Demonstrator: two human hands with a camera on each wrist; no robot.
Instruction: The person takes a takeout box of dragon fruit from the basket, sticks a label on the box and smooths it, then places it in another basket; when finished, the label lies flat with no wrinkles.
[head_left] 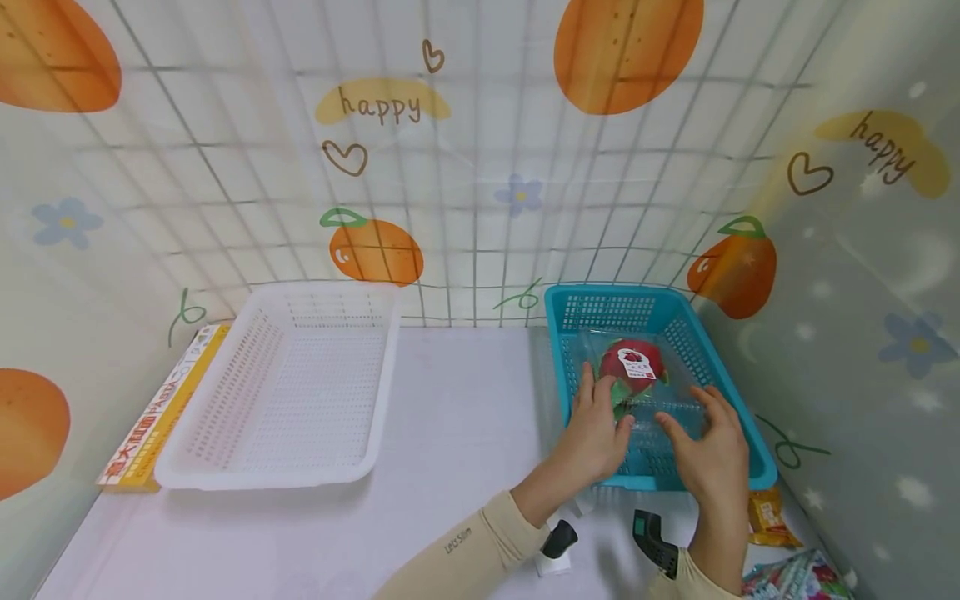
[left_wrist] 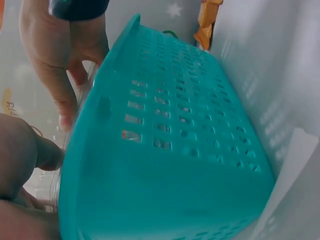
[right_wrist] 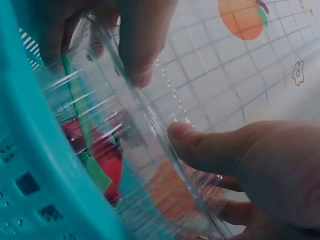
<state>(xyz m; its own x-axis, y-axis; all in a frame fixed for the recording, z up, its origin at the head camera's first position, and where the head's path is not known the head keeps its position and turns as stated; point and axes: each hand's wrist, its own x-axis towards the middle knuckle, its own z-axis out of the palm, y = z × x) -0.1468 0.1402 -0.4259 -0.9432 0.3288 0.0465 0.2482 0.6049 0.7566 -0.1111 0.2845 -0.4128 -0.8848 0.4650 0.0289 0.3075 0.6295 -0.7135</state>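
Both hands close on a clear plastic clamshell box (head_left: 637, 392) lying in a teal basket (head_left: 750, 450) at the right end of a white tabletop (head_left: 450, 433). Nearest the camera, beige sleeves (head_left: 465, 546) and wrist-worn cameras (head_left: 655, 540) frame the grip. The left hand (head_left: 596, 429) lies on the box's left side, fingers reaching over the lid; the right hand (head_left: 712, 450) meets the near right edge. In the right wrist view fingertips (right_wrist: 142, 75) and a thumb (right_wrist: 200, 145) pinch the transparent rim (right_wrist: 150, 115), so the hold reads as a two-handed pinch on the box, which rests inside the basket rather than above it.

Just beyond the fingers, inside the box, sits a red dragon fruit (head_left: 633, 367) with green scales and a white label. The left wrist view shows little but the basket's perforated outer wall (left_wrist: 170, 145).

Judged from this, the step in hand is securing the box before a lift. The next move would call for a level rise clear of the basket's rim, with even pressure on the thin, slippery plastic so that the lid neither pops nor flexes.

To the right of the grip, snack packets (head_left: 765, 517) lie against the wall. Well to its left stands a white basket (head_left: 292, 383), with a yellow carton (head_left: 161, 408) wedged past it. Farthest off, a wire grid and orange-printed backdrop (head_left: 480, 167) close the scene.
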